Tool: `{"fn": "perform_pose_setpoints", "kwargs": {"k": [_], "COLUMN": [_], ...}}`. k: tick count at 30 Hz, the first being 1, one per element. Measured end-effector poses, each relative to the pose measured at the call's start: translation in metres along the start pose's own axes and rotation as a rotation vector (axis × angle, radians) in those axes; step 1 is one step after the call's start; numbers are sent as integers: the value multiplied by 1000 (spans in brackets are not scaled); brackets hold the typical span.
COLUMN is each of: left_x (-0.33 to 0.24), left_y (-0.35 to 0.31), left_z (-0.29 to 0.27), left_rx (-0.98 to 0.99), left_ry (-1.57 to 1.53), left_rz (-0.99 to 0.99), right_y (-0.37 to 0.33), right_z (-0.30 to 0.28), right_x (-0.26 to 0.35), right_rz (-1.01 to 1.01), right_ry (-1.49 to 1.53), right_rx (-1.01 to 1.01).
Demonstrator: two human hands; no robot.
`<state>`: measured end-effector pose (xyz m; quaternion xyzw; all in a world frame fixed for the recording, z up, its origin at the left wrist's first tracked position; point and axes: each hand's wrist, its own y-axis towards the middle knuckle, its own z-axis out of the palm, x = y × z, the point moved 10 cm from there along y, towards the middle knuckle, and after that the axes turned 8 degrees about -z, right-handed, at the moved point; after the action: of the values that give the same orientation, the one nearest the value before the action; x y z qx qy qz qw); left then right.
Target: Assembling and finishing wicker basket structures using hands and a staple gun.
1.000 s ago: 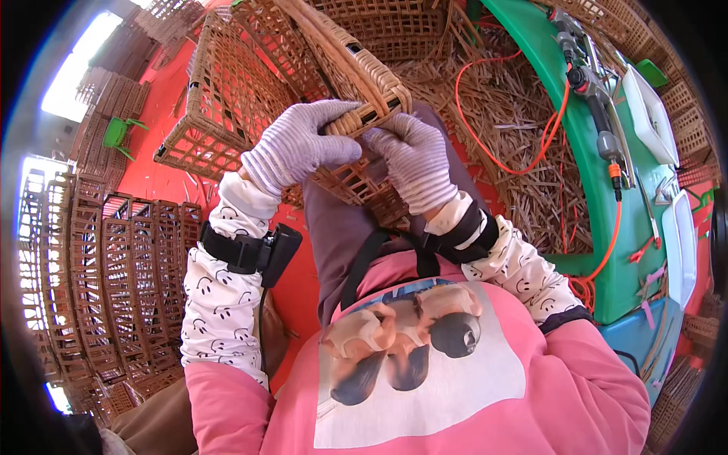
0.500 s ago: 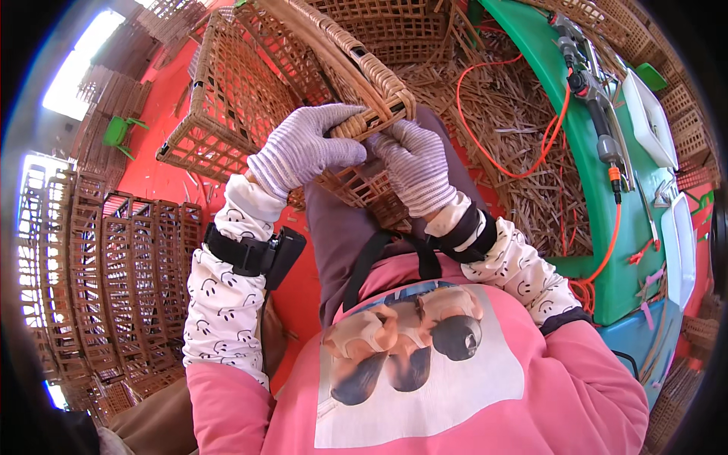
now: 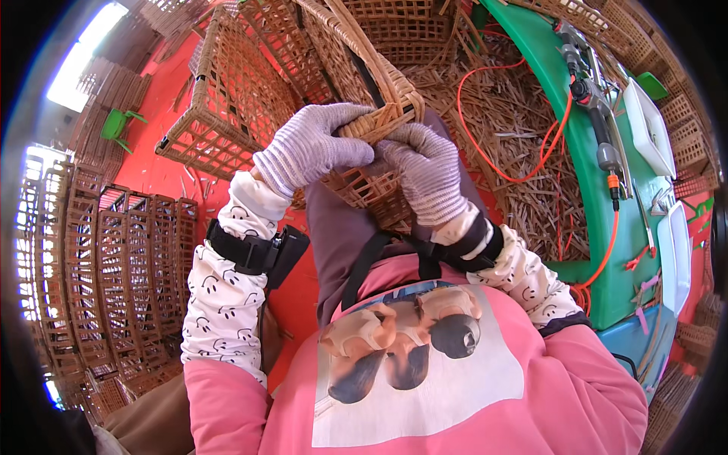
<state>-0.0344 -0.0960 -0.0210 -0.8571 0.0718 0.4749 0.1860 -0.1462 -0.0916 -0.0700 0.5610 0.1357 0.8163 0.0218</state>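
Basket (image 3: pixel 201 115) ahead, partly over lap (image 3: pixel 337 243), rim corner at L hand (image 3: pixel 307 148) & R hand (image 3: pixel 426 171). Stacked baskets (image 3: pixel 125 277) to L, stool (image 3: pixel 114 126) beyond, fwd-L. Strip pile (image 3: pixel 523 136) fwd-R on floor (image 3: pixel 171 168), cord (image 3: pixel 519 181) across it. Table (image 3: pixel 607 284) R of pile; power tool (image 3: pixel 600 129) on it, tray (image 3: pixel 646 125) just R of tool, 2nd tray (image 3: pixel 673 254) closer in.

No text, label, brand, number or sign is legible in this view. The printed panel (image 3: pixel 485 379) on the pink top (image 3: pixel 576 394) shows a picture, and the white sleeve covers (image 3: pixel 220 318) carry line-drawn smiling faces. Any marking on the inline tool (image 3: pixel 599 125) on the green worktop (image 3: pixel 618 280) is too small to read.
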Motion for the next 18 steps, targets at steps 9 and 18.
{"fn": "perform_pose_setpoints", "kwargs": {"k": [9, 18], "left_x": [-6, -9], "left_y": [-7, -10], "left_z": [3, 2], "left_rx": [-3, -92], "left_ry": [13, 91], "left_rz": [-20, 20], "right_y": [26, 35], "right_z": [25, -3], "right_x": [94, 100], "right_rz": [-568, -463], "right_ry": [-682, -323], "right_rx": [340, 240]}}
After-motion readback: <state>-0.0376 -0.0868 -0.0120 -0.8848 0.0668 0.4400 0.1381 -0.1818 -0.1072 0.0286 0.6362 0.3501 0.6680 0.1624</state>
